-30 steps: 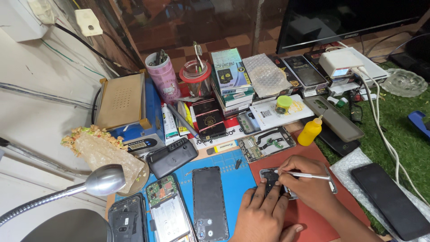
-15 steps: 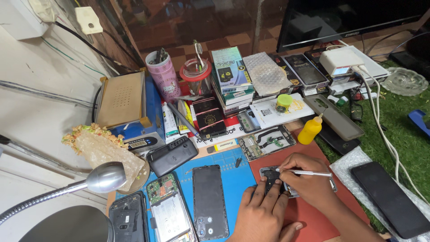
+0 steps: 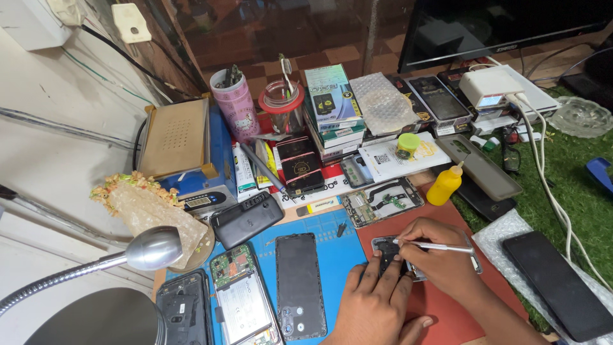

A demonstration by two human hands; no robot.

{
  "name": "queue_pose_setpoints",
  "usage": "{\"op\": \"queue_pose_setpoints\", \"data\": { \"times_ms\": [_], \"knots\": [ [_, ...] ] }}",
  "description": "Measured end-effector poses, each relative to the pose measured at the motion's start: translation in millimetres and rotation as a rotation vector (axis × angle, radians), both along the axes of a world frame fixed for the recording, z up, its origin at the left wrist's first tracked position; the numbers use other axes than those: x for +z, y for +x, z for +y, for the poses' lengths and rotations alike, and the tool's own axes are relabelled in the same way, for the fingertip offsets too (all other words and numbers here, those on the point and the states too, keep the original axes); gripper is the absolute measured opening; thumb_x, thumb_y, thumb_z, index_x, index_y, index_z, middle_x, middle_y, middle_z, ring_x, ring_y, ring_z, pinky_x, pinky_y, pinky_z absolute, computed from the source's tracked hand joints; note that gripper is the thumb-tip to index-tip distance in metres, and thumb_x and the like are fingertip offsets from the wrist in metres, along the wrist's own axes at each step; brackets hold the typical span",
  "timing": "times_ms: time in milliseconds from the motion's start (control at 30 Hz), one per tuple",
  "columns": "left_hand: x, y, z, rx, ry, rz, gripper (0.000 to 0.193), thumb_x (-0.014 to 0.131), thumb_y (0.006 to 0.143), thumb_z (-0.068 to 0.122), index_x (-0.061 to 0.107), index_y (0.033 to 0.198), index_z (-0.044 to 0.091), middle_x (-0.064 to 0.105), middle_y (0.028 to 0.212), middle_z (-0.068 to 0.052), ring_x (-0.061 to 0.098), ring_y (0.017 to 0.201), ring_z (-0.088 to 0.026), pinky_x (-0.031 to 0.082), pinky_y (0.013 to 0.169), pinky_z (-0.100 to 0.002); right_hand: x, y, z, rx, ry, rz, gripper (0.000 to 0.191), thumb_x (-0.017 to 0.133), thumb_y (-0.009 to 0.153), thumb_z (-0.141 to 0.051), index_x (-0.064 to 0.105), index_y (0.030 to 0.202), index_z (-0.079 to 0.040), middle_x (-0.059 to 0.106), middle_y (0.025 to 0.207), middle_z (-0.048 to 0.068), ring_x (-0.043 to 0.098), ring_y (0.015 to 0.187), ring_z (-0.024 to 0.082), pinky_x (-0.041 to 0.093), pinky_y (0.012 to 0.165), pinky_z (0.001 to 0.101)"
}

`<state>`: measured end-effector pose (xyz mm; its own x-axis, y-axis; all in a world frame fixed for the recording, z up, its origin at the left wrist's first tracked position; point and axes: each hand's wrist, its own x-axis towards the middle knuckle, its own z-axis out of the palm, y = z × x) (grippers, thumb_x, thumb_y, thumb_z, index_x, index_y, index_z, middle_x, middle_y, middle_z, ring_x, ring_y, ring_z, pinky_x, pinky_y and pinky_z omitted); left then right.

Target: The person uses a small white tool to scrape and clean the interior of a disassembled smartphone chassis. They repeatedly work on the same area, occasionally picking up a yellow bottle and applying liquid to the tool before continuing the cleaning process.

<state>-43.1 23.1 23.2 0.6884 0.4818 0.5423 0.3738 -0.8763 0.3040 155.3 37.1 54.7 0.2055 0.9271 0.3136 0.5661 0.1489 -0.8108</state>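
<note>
Metal tweezers (image 3: 434,246) lie nearly level in the right hand (image 3: 447,262), their tip on a small dark phone part (image 3: 391,252) that sits on the red mat (image 3: 440,313) at the near edge of the tabletop (image 3: 319,207).

Head view: against the pictures from 1 s and 0.5 s ago, very little has moved. Both hands stay over the same spot and the tweezers keep the same angle, tip toward the left; only the camera seems to drift slightly. That suggests slow, fine work on the part, not a change of step.

The right fingers (image 3: 426,231) are curled closed around the tweezers' shaft in a pen-like pinch. The left hand (image 3: 377,306) holds no tool; its fingers (image 3: 382,284) are stretched out and press down on the near edge of the dark part, steadying it. Whether the tweezers' tips grip anything is too small to tell.

Just left, on the blue mat (image 3: 332,246), a black phone back (image 3: 300,284) lies flat beside an opened phone (image 3: 241,297). A yellow bottle (image 3: 444,185) stands behind the hands.
</note>
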Motion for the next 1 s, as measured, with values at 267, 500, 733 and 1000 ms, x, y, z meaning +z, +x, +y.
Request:
{"op": "queue_pose_setpoints", "data": {
  "times_ms": [267,500,733,1000],
  "knots": [
    [-2.0,1.7,-0.7,0.009,0.001,0.0,0.069,0.071,0.091,0.058,0.07,0.124,-0.003,0.062,0.14,-0.032,0.056,0.134,-0.051,0.04,0.11,-0.06,1.0,0.3,-0.4,0.032,-0.023,0.021,0.007,0.072,0.072,0.002,0.068,0.079,0.001,0.079,0.08,0.007,0.076,0.07,0.014,0.062,0.065,0.0291],
    [-1.0,1.5,-0.4,0.007,-0.004,-0.003,0.07,0.072,0.091,0.058,0.07,0.125,-0.003,0.061,0.142,-0.032,0.055,0.137,-0.051,0.04,0.111,-0.06,-0.4,1.4,-0.3,0.021,0.045,0.015,0.008,0.071,0.073,0.003,0.066,0.079,0.002,0.078,0.081,0.008,0.075,0.071,0.014,0.06,0.065,0.0283],
    [0.0,2.0,-1.5,0.009,-0.023,0.001,0.07,0.073,0.09,0.057,0.07,0.125,-0.003,0.061,0.142,-0.032,0.055,0.136,-0.052,0.04,0.11,-0.061,0.0,-0.6,-1.8,0.003,0.016,0.005,0.007,0.072,0.073,0.002,0.067,0.079,0.001,0.078,0.081,0.007,0.076,0.071,0.013,0.061,0.065,0.0278],
    [0.0,1.1,-0.8,-0.001,-0.013,0.015,0.07,0.072,0.092,0.058,0.069,0.126,-0.004,0.061,0.141,-0.032,0.054,0.136,-0.053,0.04,0.11,-0.06,0.5,2.7,-1.2,0.018,0.026,0.013,0.007,0.072,0.074,0.002,0.068,0.079,0.001,0.078,0.081,0.007,0.075,0.072,0.013,0.06,0.066,0.028]
  ]
}}
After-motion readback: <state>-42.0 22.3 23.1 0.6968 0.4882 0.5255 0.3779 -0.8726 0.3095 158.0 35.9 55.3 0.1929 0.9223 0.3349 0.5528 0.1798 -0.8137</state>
